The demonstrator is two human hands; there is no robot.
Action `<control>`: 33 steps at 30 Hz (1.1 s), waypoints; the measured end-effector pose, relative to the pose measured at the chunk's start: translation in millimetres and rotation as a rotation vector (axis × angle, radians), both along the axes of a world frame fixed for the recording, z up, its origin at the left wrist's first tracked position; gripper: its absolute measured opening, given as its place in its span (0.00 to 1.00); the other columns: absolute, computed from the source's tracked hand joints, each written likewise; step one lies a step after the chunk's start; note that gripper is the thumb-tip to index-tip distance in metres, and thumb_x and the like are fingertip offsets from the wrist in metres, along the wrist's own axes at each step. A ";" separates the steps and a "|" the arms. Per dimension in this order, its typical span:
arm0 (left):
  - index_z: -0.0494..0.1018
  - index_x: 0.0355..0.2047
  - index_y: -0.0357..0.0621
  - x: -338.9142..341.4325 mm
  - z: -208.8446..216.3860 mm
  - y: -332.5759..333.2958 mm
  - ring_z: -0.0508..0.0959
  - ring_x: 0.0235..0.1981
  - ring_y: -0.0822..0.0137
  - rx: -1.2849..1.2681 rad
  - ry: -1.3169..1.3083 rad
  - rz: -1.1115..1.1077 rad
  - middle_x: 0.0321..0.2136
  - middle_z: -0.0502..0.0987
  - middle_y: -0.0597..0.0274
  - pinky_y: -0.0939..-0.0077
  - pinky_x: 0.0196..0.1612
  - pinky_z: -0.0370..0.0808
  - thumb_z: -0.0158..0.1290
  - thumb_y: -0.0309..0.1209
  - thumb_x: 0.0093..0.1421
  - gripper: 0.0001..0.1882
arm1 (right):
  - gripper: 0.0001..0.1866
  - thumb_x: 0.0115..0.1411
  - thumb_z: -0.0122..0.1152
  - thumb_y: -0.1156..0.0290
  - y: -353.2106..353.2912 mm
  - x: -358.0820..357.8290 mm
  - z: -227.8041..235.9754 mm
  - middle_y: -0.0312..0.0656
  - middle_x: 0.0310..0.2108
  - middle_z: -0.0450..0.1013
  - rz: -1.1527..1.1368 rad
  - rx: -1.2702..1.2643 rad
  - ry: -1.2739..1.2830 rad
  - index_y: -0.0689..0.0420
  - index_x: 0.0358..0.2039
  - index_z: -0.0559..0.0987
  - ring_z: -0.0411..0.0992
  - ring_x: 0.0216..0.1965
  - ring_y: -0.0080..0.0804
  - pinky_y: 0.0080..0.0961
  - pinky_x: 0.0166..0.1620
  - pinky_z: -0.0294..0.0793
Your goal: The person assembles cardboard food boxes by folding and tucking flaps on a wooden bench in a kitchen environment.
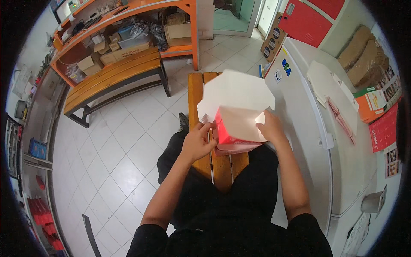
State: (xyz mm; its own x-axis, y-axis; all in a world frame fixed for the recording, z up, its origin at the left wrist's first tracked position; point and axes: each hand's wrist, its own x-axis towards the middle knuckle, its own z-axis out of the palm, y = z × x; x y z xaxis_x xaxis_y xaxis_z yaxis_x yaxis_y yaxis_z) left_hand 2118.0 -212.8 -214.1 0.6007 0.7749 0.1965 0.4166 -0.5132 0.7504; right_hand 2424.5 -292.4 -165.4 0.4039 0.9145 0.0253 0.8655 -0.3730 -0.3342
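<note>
A red cardboard box (239, 124) with a white inside stands open on the slatted wooden bench (195, 92) between my legs. Its wide white lid flap (237, 88) spreads out on the far side. My left hand (198, 142) is closed at the box's left wall, fingertips against the red corner. On the opposite side my right hand (272, 127) grips the right wall, its thumb over the inner face and its other fingers mostly hidden behind. Under the box a paler red-and-white edge shows; I cannot tell whether it is a separate piece.
A white chest freezer (295, 98) runs along my right, with folded white cardboard (332, 92) on its top. To the far left stand another wooden bench (115, 77) and an orange shelf (195, 34) loaded with boxes. Tiled floor (128, 171) lies on my left.
</note>
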 end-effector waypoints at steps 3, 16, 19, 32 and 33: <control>0.73 0.55 0.53 0.2 -1.1 1.9 0.83 0.40 0.42 0.006 0.071 0.062 0.43 0.78 0.49 0.49 0.42 0.81 0.61 0.46 0.54 0.29 | 0.21 0.59 0.68 0.70 -0.8 -0.8 -4.3 0.62 0.49 0.77 0.047 0.034 -0.048 0.65 0.51 0.76 0.74 0.55 0.64 0.52 0.58 0.74; 0.74 0.62 0.46 12.3 11.3 -28.5 0.85 0.47 0.48 -0.118 -0.222 -0.088 0.50 0.79 0.38 0.63 0.48 0.82 0.56 0.14 0.57 0.30 | 0.10 0.60 0.56 0.78 12.5 -5.2 -15.7 0.66 0.41 0.78 -0.035 0.035 -0.022 0.68 0.42 0.77 0.77 0.46 0.68 0.56 0.52 0.76; 0.79 0.58 0.43 7.0 0.6 -35.4 0.79 0.60 0.46 -0.096 -0.152 -0.050 0.57 0.75 0.29 0.64 0.52 0.81 0.54 0.17 0.62 0.24 | 0.11 0.61 0.55 0.79 13.2 -10.6 -11.4 0.66 0.39 0.79 0.015 0.022 -0.055 0.69 0.43 0.77 0.78 0.44 0.68 0.57 0.50 0.78; 0.79 0.56 0.36 20.6 -5.9 -24.9 0.85 0.45 0.64 -0.182 -0.361 0.249 0.56 0.80 0.41 0.69 0.46 0.84 0.60 0.25 0.65 0.18 | 0.19 0.74 0.48 0.57 31.1 -27.6 -13.2 0.63 0.39 0.80 -0.056 0.028 0.067 0.60 0.43 0.79 0.80 0.45 0.60 0.58 0.47 0.78; 0.81 0.52 0.37 12.1 -16.3 -9.7 0.84 0.37 0.70 -0.109 -0.332 0.335 0.39 0.85 0.47 0.73 0.42 0.81 0.62 0.23 0.61 0.17 | 0.21 0.75 0.45 0.56 43.1 -37.7 -7.1 0.61 0.41 0.80 -0.057 0.054 0.135 0.59 0.41 0.80 0.80 0.47 0.59 0.59 0.47 0.77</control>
